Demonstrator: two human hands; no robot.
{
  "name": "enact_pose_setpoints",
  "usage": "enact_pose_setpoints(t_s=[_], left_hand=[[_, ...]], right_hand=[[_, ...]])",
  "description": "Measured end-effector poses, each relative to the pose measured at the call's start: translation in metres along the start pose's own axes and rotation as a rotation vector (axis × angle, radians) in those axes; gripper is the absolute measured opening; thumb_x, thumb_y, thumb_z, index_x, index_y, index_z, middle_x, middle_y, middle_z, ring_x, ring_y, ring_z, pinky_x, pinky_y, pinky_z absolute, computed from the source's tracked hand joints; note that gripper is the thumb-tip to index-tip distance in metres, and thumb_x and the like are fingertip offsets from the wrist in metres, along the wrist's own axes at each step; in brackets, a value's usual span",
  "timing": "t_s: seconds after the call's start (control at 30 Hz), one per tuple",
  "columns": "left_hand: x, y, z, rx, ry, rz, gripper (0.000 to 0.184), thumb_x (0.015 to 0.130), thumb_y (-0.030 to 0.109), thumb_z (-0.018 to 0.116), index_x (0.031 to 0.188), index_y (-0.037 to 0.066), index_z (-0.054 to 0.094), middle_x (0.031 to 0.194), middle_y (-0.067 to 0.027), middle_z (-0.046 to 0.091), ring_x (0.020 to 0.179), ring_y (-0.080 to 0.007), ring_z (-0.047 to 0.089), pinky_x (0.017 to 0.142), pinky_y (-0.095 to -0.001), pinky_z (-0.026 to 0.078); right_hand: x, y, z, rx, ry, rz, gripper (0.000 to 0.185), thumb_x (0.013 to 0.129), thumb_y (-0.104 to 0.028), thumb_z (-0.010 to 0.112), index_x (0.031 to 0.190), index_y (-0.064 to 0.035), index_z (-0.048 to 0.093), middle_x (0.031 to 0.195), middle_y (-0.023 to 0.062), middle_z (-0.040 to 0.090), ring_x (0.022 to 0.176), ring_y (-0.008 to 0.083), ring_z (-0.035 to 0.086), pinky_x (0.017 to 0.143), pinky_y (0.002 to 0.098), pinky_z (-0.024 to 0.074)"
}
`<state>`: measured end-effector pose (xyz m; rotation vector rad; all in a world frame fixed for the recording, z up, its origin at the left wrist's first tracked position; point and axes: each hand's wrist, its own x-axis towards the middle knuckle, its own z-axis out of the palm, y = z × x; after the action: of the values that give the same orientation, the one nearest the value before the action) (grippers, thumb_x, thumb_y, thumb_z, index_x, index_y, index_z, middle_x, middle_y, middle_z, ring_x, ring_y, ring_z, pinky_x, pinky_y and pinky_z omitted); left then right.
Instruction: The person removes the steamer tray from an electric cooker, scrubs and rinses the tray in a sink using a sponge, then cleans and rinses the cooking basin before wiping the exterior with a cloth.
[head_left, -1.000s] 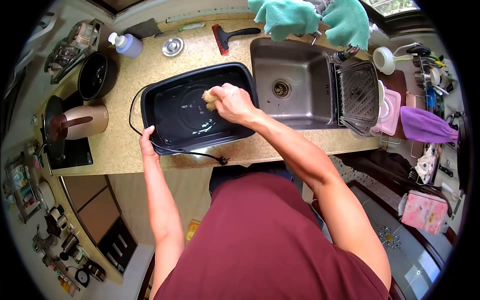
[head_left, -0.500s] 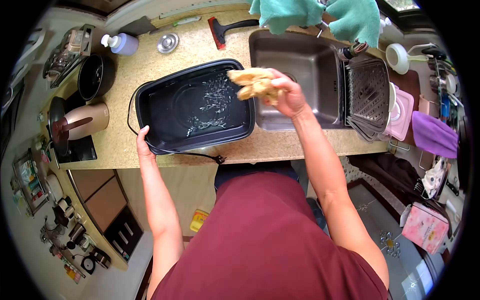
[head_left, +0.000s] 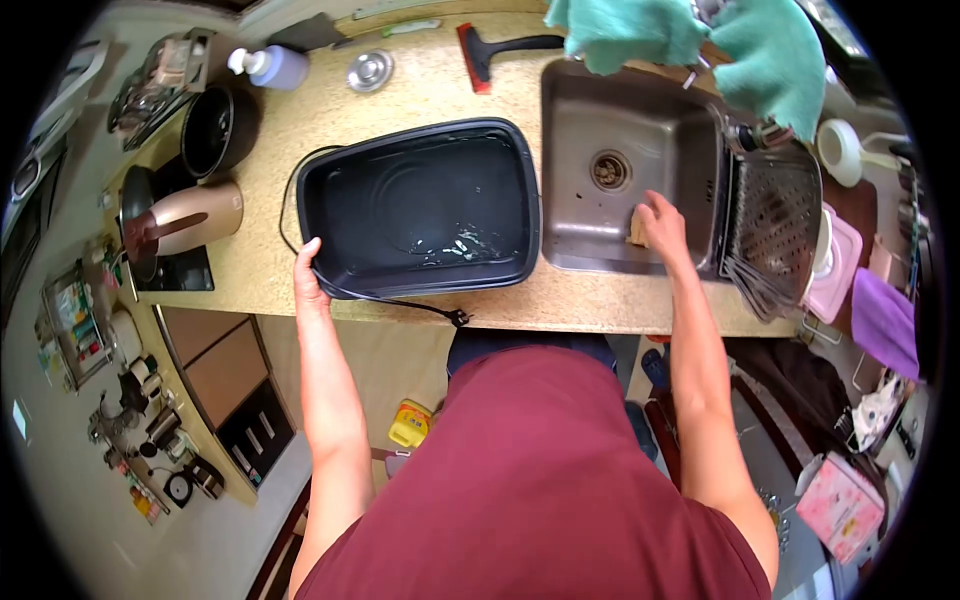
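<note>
A black rectangular pan [head_left: 420,205] sits on the counter, wet inside with a few whitish streaks near its front right. My left hand [head_left: 309,275] grips the pan's front left corner beside a black power cord; the thumb shows and the other fingers are mostly hidden. Over in the metal sink [head_left: 640,120], my right hand [head_left: 662,230] is low near the front with its fingers around a tan cloth [head_left: 636,228]. The cloth is largely covered by the hand. The drain [head_left: 610,170] lies just behind and left of it.
Behind the pan are a squeegee [head_left: 478,58], a metal strainer [head_left: 370,70] and a pump bottle [head_left: 272,67]. A kettle [head_left: 200,216] and black pot [head_left: 218,132] stand left. Teal cloths [head_left: 635,32] hang above the sink; a dish rack [head_left: 772,220] borders its right.
My right hand has gone from inside the pan, up with the tan cloth, then right and down into the sink. My left hand stays at the pan's corner. The view has shifted slightly.
</note>
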<state>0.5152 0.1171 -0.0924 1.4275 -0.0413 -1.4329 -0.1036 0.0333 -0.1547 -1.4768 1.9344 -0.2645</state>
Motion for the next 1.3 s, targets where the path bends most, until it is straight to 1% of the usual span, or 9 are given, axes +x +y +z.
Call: enact_pose_setpoints(t_s=[0.03,0.1,0.27,0.53,0.6,0.8,0.93,1.1,1.3], left_hand=[[0.003,0.001,-0.004,0.012,-0.024,-0.001,0.050,0.087,0.026,0.070,0.125,-0.004,0.061,0.117,-0.0179,0.070,0.104,-0.0310,0.070,0.094,-0.0439,0.057],[0.008,0.000,-0.011,0.023,-0.055,-0.013,0.053,0.089,0.029,0.068,0.129,-0.005,0.059,0.121,-0.0198,0.069,0.107,-0.0325,0.069,0.097,-0.0461,0.056],[0.007,0.004,-0.009,0.025,-0.105,0.014,0.054,0.092,0.031,0.068,0.132,-0.004,0.058,0.123,-0.0192,0.068,0.110,-0.0317,0.068,0.099,-0.0454,0.055],[-0.023,0.015,0.022,0.097,-0.193,0.092,0.054,0.095,0.030,0.065,0.138,0.000,0.053,0.130,-0.0136,0.064,0.116,-0.0244,0.065,0.101,-0.0397,0.053],[-0.043,0.021,0.046,0.156,-0.261,0.198,0.056,0.095,0.029,0.065,0.140,-0.001,0.052,0.130,-0.0138,0.064,0.116,-0.0231,0.064,0.101,-0.0374,0.052],[-0.074,0.018,0.084,0.273,-0.363,0.195,0.053,0.097,0.027,0.063,0.140,-0.002,0.052,0.132,-0.0132,0.063,0.116,-0.0202,0.063,0.100,-0.0341,0.051],[-0.075,-0.005,0.101,0.246,-0.358,0.163,0.051,0.098,0.027,0.062,0.140,-0.002,0.052,0.132,-0.0109,0.063,0.116,-0.0186,0.063,0.101,-0.0326,0.050],[-0.080,-0.030,0.125,0.267,-0.419,0.157,0.051,0.097,0.026,0.063,0.139,-0.001,0.053,0.128,-0.0107,0.066,0.113,-0.0185,0.065,0.099,-0.0326,0.052],[-0.083,-0.049,0.157,0.275,-0.485,0.132,0.051,0.097,0.024,0.063,0.140,-0.001,0.051,0.130,-0.0128,0.064,0.115,-0.0213,0.065,0.100,-0.0349,0.053]], right_hand=[[-0.014,-0.045,0.003,0.186,0.034,-0.065,0.043,0.094,-0.027,0.063,0.131,-0.0052,0.063,0.111,0.0161,0.074,0.106,0.0234,0.070,0.090,0.0357,0.0539],[-0.032,-0.112,0.017,0.710,-0.239,-0.005,0.039,0.102,-0.027,0.058,0.135,-0.0057,0.060,0.119,0.0098,0.070,0.104,0.0179,0.068,0.086,0.0313,0.0553],[-0.059,-0.167,0.068,1.034,-0.472,-0.103,0.061,0.107,-0.043,0.045,0.156,-0.0081,0.035,0.144,0.0093,0.054,0.128,0.0182,0.053,0.107,0.0337,0.0439],[-0.073,-0.168,0.053,1.107,-0.337,-0.177,0.059,0.109,-0.039,0.037,0.155,-0.0009,0.034,0.153,0.0086,0.045,0.139,0.0177,0.043,0.115,0.0324,0.0338],[-0.077,-0.169,0.039,1.195,-0.301,-0.164,0.056,0.108,-0.040,0.040,0.153,-0.0063,0.041,0.142,0.0043,0.056,0.129,0.0150,0.051,0.109,0.0305,0.0389],[-0.076,-0.127,0.014,1.338,-0.339,-0.039,0.049,0.108,-0.037,0.040,0.143,-0.0044,0.052,0.138,0.0043,0.059,0.128,0.0146,0.052,0.110,0.0310,0.0385],[-0.081,-0.103,-0.001,1.312,-0.305,-0.068,0.048,0.108,-0.036,0.039,0.143,-0.0058,0.053,0.132,0.0032,0.062,0.121,0.0134,0.056,0.106,0.0305,0.0424],[-0.088,-0.080,-0.028,1.220,-0.205,-0.052,0.049,0.107,-0.038,0.039,0.145,-0.0082,0.052,0.120,0.0012,0.067,0.101,0.0090,0.062,0.089,0.0246,0.0489],[-0.084,-0.055,-0.061,1.177,-0.145,-0.097,0.055,0.106,-0.037,0.041,0.149,-0.0051,0.047,0.124,0.0024,0.066,0.103,0.0087,0.061,0.089,0.0235,0.0473]])
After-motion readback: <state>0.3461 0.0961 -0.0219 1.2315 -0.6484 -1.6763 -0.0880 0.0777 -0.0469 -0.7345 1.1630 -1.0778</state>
